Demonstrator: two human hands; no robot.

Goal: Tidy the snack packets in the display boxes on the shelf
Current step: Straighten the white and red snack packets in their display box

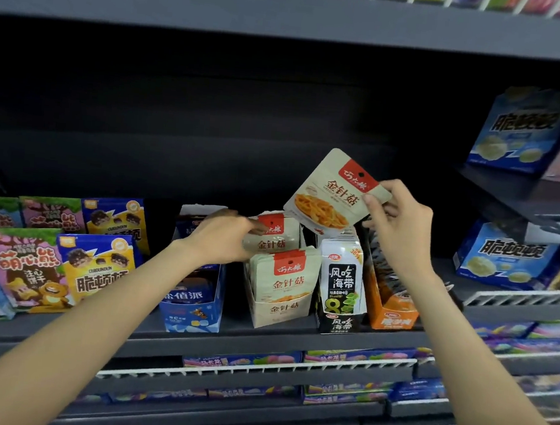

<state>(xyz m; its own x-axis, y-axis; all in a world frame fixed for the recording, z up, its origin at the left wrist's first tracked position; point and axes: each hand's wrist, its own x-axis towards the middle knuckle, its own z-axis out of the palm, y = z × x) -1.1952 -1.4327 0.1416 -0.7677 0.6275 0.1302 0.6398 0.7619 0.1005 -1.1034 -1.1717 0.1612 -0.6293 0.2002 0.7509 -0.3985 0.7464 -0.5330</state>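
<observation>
Beige foil mushroom packet (332, 193) hung mid-frame, pinched by right hand (398, 222) above beige cardboard display box (280, 309). Left hand (225, 239), blurred, gripped 1 packet (275, 235) in that box. Risk: loose corner pinch; packet could slip onto neighbouring black seaweed box (338, 322).

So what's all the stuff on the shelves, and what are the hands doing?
lifted packet: one, beige and red, held above the boxes
beige display box: one, middle shelf, holds matching packets
black and white box: one, right of the beige box
orange box: one, further right
blue box: one, left of the beige box
snack bags: several, pink, yellow, blue, far left
blue cartons: two, at right
right hand: pinches the lifted packet
left hand: blurred, grips a packet in the beige box
</observation>
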